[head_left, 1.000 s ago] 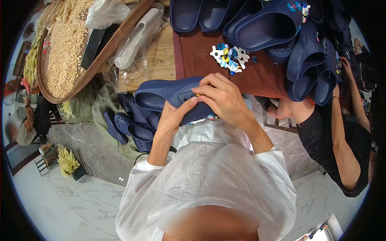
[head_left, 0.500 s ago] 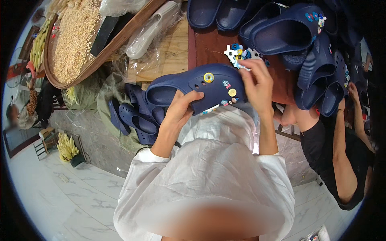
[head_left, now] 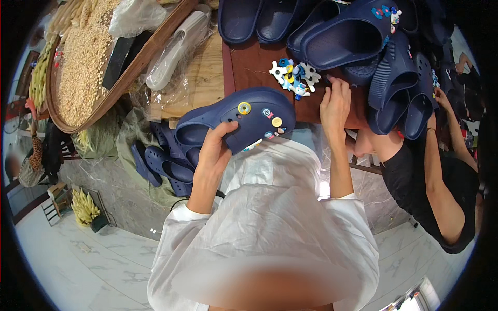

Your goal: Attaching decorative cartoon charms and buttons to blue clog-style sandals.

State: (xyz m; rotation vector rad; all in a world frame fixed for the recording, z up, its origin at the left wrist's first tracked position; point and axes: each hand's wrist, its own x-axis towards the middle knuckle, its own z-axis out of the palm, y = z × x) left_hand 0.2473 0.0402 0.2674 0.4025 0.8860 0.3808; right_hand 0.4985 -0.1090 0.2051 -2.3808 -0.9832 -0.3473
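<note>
My left hand [head_left: 211, 158] grips a navy clog [head_left: 254, 98] by its heel side, thumb on top, tilted above my lap. On its upper sit a round yellow charm, a swirl charm, a button-like charm and others along the edge; some holes show no charm. A pile of loose shoe charms [head_left: 293, 78], white, blue and yellow, lies on the brown table cover beyond the clog. Right of that pile, my right hand [head_left: 336, 106] rests with fingers curled together at the cover; whatever is at the fingertips is mostly hidden.
More navy clogs [head_left: 342, 46] crowd the back and right of the table [head_left: 249, 62]. A wooden tray of kernels [head_left: 83, 78] and a plastic-wrapped white sole-shaped item [head_left: 176, 52] lie left. Clogs hang low at left [head_left: 168, 163]. A co-worker's arm [head_left: 441, 181] is at the right.
My right hand has left the clog's toe and the white charm it held, moving to the cover right of the pile. The whole view has shifted slightly; my left hand still holds the clog.
</note>
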